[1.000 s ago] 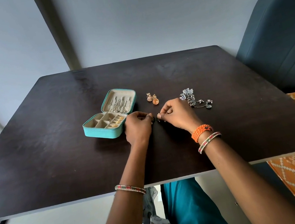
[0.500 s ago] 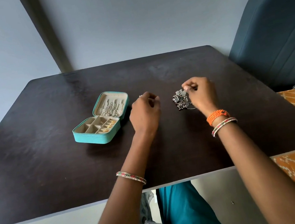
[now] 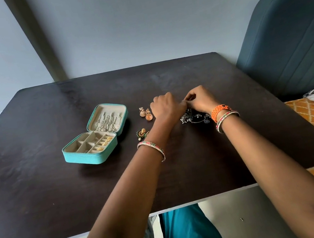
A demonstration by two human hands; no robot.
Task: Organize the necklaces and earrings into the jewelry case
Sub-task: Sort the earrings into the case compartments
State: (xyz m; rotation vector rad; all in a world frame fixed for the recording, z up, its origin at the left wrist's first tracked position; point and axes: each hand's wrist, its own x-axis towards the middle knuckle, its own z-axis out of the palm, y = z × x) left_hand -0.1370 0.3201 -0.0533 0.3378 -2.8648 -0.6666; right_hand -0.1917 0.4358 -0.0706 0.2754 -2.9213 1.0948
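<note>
Dark counter (image 3: 39, 190). Jewelry case (image 3: 94, 135), left of my hands: chains, some gold earrings stowed. Outstanding: gold earrings (image 3: 145, 114) beside left hand (image 3: 165, 107); silver necklace (image 3: 193, 117), pinched under both; right hand (image 3: 200, 99) too.

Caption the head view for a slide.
Both hands work silver jewelry beside the open teal case.

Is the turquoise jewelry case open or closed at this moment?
Open. The jewelry case has its lid raised at the back, with chains showing on its lining, and the beige compartments in the base are uncovered.
</note>
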